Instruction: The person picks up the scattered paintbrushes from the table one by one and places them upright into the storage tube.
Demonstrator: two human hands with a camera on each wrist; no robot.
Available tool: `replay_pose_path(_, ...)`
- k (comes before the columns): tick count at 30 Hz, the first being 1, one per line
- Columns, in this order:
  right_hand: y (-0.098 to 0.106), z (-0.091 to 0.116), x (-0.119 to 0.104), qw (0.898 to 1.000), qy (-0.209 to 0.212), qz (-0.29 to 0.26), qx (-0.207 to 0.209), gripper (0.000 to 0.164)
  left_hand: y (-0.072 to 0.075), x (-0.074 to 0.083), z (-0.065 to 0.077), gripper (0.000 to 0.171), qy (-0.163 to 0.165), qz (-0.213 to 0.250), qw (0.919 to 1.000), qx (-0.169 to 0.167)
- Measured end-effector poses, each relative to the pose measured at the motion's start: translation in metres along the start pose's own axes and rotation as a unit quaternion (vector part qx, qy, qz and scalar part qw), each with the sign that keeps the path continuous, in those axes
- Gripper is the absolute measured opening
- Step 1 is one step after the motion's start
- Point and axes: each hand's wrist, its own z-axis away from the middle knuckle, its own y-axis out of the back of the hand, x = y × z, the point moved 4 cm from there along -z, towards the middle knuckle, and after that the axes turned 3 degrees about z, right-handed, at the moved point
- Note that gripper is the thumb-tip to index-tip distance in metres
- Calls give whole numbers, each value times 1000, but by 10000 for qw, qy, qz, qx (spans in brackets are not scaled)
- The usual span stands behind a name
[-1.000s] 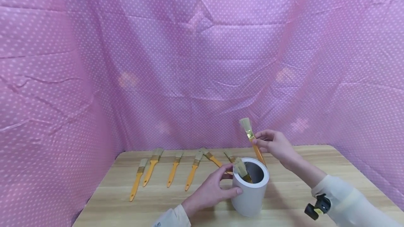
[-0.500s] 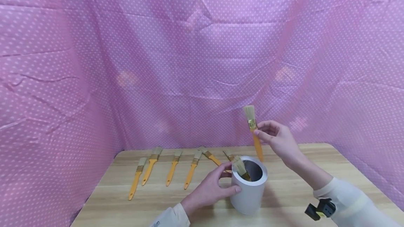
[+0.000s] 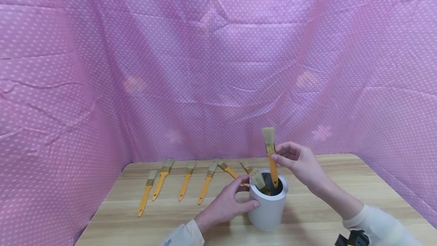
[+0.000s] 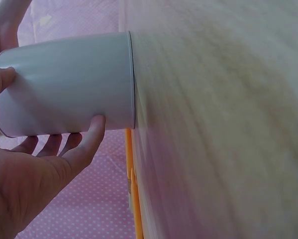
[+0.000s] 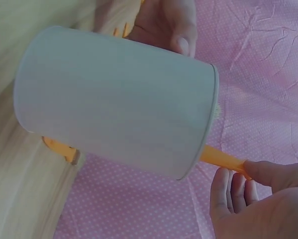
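Observation:
A white cylindrical canister (image 3: 268, 213) stands upright on the table, its round mouth facing up. My left hand (image 3: 227, 203) holds its left side, thumb at the front and fingers behind, near the rim. Bristles of a paintbrush (image 3: 258, 179) lean out over the canister's left rim; its lower handle is hidden inside. Between thumb and fingers, my right hand (image 3: 302, 164) pinches the orange handle of another paintbrush (image 3: 269, 136), bristles up. That handle's end dips into the canister's mouth; the right wrist view shows the handle (image 5: 221, 158) passing over the rim.
Several orange-handled paintbrushes (image 3: 162, 179) lie spread on the wooden table (image 3: 324, 208), left of and behind the canister. One brush (image 3: 246, 167) is partly hidden behind it. A pink dotted curtain (image 3: 218, 67) encloses the back and sides.
My right hand has lifted the paintbrush from beside the canister's right rim, then brought it left and down into the mouth. My left hand keeps its hold on the canister.

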Motion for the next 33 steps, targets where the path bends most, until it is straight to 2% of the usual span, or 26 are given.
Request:
replay_pose_path(6, 1, 11, 3, 9996, 76, 276, 25, 33, 0, 1, 1, 76, -15, 15, 10000, -6)
replay_pose_path(13, 3, 24, 8, 9991, -38, 431, 7, 34, -2, 0, 1, 76, -128, -3, 9999, -33)
replay_pose_path(21, 1, 32, 13, 9997, -44, 237, -34, 34, -2, 2, 3, 75, -273, -56, 9996, -61)
replay_pose_path(29, 4, 34, 15, 9999, -36, 115, 57, 33, -3, 1, 5, 76, -253, -22, 9997, -18)
replay_pose_path(33, 8, 30, 14, 9998, 105, 25, 143, 32, -3, 1, 4, 76, -210, -31, 9998, 0)
